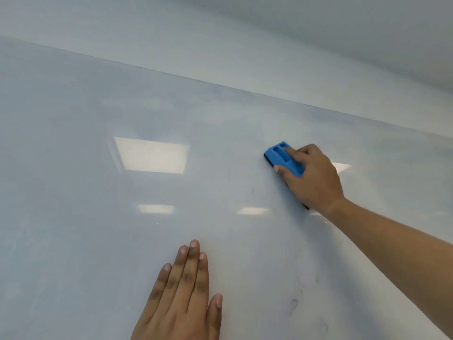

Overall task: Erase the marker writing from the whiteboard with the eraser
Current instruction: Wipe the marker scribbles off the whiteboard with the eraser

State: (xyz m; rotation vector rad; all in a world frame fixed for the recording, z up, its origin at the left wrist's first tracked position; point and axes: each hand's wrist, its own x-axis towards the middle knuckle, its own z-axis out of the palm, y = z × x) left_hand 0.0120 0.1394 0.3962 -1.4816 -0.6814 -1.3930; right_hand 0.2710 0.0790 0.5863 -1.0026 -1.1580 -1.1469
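Whiteboard (85,168): a glossy white surface filling most of the view, mirroring ceiling lights (150,154); a plain wall (245,33) sits above its top edge.
Left hand (182,295): lower centre, laid flat on the board, fingers straight and close together, holding nothing.
Faint marks (294,304): pale grey smudges low on the board, right of the left hand; another tiny stroke (252,190) sits higher up.
Blue eraser (282,157): right of centre, flat against the board; its long axis runs from upper left down to lower right.
Right hand (311,177): clamped over the eraser, fingers on top, thumb along the lower side.
Doing it well: probably keep the pad flat, press evenly, and sweep down across the remaining smudges in overlapping strokes.
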